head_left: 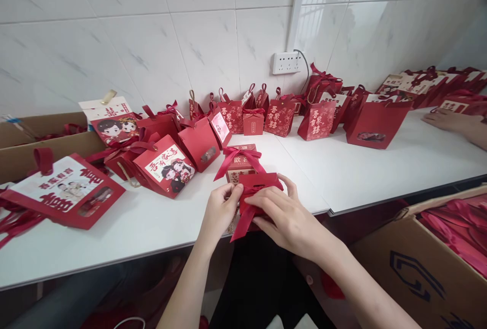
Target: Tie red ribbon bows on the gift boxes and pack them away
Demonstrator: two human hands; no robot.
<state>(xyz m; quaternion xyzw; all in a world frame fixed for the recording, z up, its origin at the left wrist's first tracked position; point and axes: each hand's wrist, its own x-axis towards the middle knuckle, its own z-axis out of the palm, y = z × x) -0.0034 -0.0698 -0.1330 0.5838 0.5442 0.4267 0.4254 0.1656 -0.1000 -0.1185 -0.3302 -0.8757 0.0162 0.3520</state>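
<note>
In front of me at the table's edge is a small red gift box [261,180] with a slotted top flap and a ribbon [243,223] hanging over its front. My left hand [219,208] pinches the left side of the box, thumb on top. Wrapped over the front and right side is my right hand [283,215], its fingertips pressing on the ribbon; its palm side is hidden. Directly behind stands another red box [240,152] tied with a ribbon bow, touching neither hand as far as I can see.
Several red gift bags [167,166] line the white table [152,227] along the tiled wall. A cardboard box [411,263] of ribboned red boxes is at lower right, another carton [41,154] at left. Another person's hand [449,120] rests at far right. A power strip [286,63] hangs behind.
</note>
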